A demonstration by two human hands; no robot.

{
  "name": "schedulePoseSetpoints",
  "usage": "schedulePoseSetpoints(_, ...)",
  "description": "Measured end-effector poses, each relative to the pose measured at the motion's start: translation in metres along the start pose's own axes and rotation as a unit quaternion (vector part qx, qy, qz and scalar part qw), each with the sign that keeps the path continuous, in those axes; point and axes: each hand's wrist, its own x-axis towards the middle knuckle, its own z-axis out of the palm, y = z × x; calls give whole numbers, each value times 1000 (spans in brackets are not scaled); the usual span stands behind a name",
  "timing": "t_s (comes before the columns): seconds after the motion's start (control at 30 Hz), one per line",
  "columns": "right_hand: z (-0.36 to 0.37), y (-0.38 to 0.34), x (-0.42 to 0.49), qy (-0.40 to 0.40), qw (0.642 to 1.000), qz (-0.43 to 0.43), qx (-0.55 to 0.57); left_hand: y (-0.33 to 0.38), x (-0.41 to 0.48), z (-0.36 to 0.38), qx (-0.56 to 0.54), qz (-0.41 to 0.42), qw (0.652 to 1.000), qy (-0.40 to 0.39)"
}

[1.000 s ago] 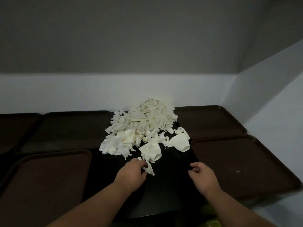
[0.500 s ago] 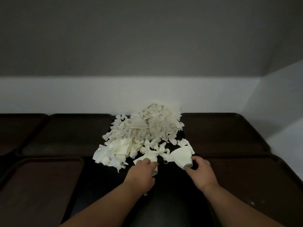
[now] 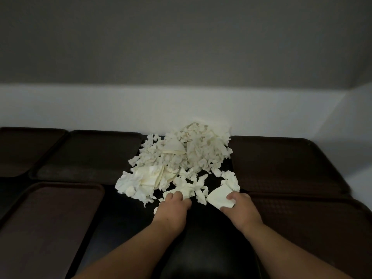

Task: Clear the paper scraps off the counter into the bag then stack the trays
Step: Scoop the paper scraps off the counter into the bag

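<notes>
A heap of white paper scraps (image 3: 181, 158) lies on the black counter (image 3: 201, 248) against the back wall. My left hand (image 3: 171, 210) has its fingers curled around scraps at the heap's near edge. My right hand (image 3: 239, 208) grips a larger flat piece of paper (image 3: 218, 196) at the heap's near right corner. Dark brown trays surround the heap: one at the near left (image 3: 46, 224), one at the back left (image 3: 88, 154), one at the back right (image 3: 281, 162) and one at the near right (image 3: 314, 228). No bag is in view.
Another brown tray (image 3: 24, 148) sits at the far left edge. A white wall ledge (image 3: 120, 111) runs behind the counter and turns the corner on the right.
Both hands have moved forward to the heap's near edge and closed on paper; the right hand went from open on the counter to gripping the flat piece.
</notes>
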Motion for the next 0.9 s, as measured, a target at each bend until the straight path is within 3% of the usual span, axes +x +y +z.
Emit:
schedulePoseSetpoints(0.4,-9,-6,-35,47,999,13,15,-13,-25,-34,-126,-12,990,60)
schedulePoseSetpoints(0.67,-8,-6,-101,183,981,62,33,-24,-56,-36,-260,-19,955,140)
schedulePoseSetpoints(0.9,15,34,-183,258,953,116,105,-9,-89,-8,-271,101,944,159)
